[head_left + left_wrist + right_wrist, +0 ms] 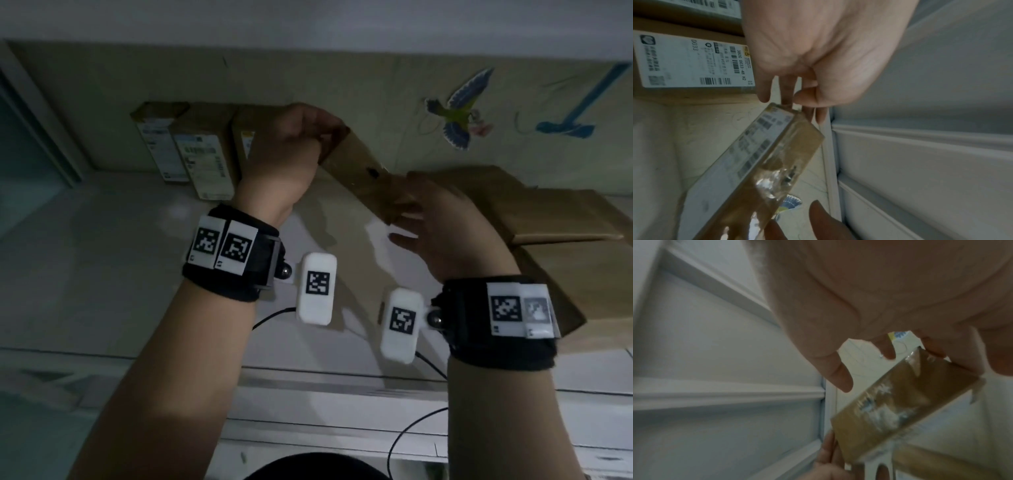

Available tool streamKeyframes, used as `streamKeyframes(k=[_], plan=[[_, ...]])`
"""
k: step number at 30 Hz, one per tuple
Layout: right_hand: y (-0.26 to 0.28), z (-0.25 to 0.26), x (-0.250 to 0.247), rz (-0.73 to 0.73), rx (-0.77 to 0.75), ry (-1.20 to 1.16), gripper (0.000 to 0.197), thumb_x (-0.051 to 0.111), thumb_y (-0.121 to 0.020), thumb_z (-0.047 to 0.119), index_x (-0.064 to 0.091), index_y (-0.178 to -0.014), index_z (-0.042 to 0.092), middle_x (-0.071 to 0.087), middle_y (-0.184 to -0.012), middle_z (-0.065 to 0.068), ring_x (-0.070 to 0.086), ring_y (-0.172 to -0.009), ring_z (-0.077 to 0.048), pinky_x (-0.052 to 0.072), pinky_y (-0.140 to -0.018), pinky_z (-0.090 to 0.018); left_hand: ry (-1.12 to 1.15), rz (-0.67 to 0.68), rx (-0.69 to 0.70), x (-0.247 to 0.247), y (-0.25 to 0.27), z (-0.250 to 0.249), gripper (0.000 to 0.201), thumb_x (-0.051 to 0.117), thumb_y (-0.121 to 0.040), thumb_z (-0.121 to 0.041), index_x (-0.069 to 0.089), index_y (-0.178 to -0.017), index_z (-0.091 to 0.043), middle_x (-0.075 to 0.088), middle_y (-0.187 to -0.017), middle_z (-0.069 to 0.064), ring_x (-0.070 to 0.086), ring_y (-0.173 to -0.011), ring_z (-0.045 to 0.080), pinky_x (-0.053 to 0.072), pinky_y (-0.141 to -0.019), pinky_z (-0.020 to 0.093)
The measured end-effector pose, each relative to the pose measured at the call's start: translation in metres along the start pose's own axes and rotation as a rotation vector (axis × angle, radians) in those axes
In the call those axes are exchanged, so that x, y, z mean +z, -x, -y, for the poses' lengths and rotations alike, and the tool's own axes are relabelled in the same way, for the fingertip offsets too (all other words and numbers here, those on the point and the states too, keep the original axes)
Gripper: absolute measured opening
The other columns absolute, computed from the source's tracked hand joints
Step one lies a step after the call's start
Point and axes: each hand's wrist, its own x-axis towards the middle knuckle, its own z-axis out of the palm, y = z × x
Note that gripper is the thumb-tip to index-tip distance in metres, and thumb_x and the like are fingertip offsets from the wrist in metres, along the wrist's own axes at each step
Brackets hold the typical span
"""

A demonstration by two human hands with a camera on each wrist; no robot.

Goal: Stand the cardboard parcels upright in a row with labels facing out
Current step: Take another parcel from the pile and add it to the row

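Observation:
A long brown cardboard parcel hangs tilted above the counter, between both hands. My left hand pinches its upper end next to the row. My right hand curls its fingers round the lower end, thumb spread away. In the left wrist view its white label faces left and tape shines on the parcel. The right wrist view shows the taped brown side. Three parcels stand upright against the wall with labels facing out: left, middle, right.
Several more brown parcels lie flat at the right, one near the wall, one beside it, a larger one nearer. The white counter stretches left. Bird and blue stickers mark the wall.

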Motion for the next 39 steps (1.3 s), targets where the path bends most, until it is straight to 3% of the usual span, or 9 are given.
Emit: streamKeyframes(k=[3,5,10,16,22,26,32,35,39], plan=[[0.011,-0.006,0.005,0.021,0.022,-0.075,0.092,0.079,-0.071,0.036,0.047,-0.155,0.013,0.075,-0.118,-0.007,0.075,-0.113,-0.028,0.059,-0.099,-0.051,0.044,0.022,0.140,-0.006,0.017,0.001,0.053,0.046,-0.081,0.021,0.075,-0.097,-0.021,0.080,-0.108,-0.003,0.075,-0.113,0.016,0.058,-0.105,0.033],[0.019,-0.011,0.004,0.047,0.011,-0.118,0.078,0.074,-0.084,0.025,0.045,-0.156,0.015,0.076,-0.113,-0.009,0.076,-0.111,-0.031,0.059,-0.100,-0.051,0.039,0.052,0.201,-0.006,0.026,0.002,0.058,0.045,-0.077,0.021,0.074,-0.102,-0.022,0.079,-0.117,-0.003,0.073,-0.120,0.010,0.054,-0.112,0.031],[0.029,-0.022,0.000,0.078,-0.037,-0.062,0.059,0.073,-0.084,0.027,0.062,-0.141,0.021,0.073,-0.101,-0.003,0.071,-0.097,-0.024,0.056,-0.091,-0.041,-0.090,0.072,0.258,-0.003,0.051,0.002,0.063,0.051,-0.084,0.019,0.074,-0.125,-0.024,0.070,-0.124,-0.018,0.062,-0.111,-0.024,0.045,-0.100,0.002],[0.033,-0.022,-0.029,0.135,-0.101,0.046,0.082,0.089,-0.068,0.015,0.060,-0.144,0.022,0.076,-0.121,-0.013,0.074,-0.103,-0.024,0.053,-0.086,-0.033,-0.108,0.097,0.270,0.007,0.056,-0.017,0.059,0.057,-0.090,0.014,0.071,-0.130,-0.028,0.070,-0.126,-0.017,0.064,-0.106,-0.024,0.047,-0.099,0.004],[0.035,-0.021,-0.047,0.208,-0.091,-0.066,0.058,0.078,-0.086,-0.005,0.063,-0.140,0.013,0.076,-0.122,-0.019,0.073,-0.098,-0.023,0.053,-0.080,-0.028,-0.141,0.033,0.383,0.009,0.068,-0.025,0.045,0.067,-0.095,0.000,0.069,-0.138,-0.012,0.074,-0.120,-0.012,0.068,-0.106,-0.016,0.053,-0.097,0.012],[0.034,-0.023,-0.045,0.209,0.034,-0.251,0.076,0.086,-0.083,0.019,0.050,-0.149,0.006,0.073,-0.108,-0.011,0.070,-0.087,-0.021,0.056,-0.076,-0.033,-0.032,-0.010,0.307,0.009,0.068,-0.027,0.036,0.074,-0.097,-0.016,0.073,-0.133,-0.017,0.081,-0.116,-0.010,0.076,-0.111,0.005,0.060,-0.096,0.028],[0.047,-0.007,-0.039,0.397,0.108,-0.352,0.052,0.035,-0.102,0.057,0.064,-0.091,0.016,0.049,-0.071,-0.011,0.040,-0.056,-0.021,0.031,-0.059,-0.032,0.146,0.008,0.038,0.018,0.082,-0.022,0.016,0.071,-0.087,-0.055,0.081,-0.097,-0.048,0.081,-0.107,-0.015,0.075,-0.114,0.018,0.058,-0.106,0.057],[0.051,-0.005,-0.038,0.391,0.126,-0.325,0.062,0.023,-0.100,0.066,0.055,-0.074,0.019,0.032,-0.057,-0.004,0.026,-0.049,-0.019,0.023,-0.055,-0.031,0.102,0.047,-0.022,0.024,0.087,-0.013,0.027,0.063,-0.091,-0.061,0.072,-0.107,-0.042,0.080,-0.105,-0.011,0.076,-0.108,0.019,0.063,-0.099,0.053],[0.051,-0.012,-0.037,0.402,0.103,-0.225,0.069,0.031,-0.100,0.074,0.071,-0.105,0.018,0.062,-0.069,-0.014,0.046,-0.052,-0.021,0.039,-0.054,-0.027,0.132,-0.008,-0.138,0.027,0.085,-0.007,0.044,0.059,-0.093,-0.064,0.069,-0.118,-0.030,0.080,-0.104,-0.010,0.079,-0.102,0.014,0.062,-0.082,0.036]])
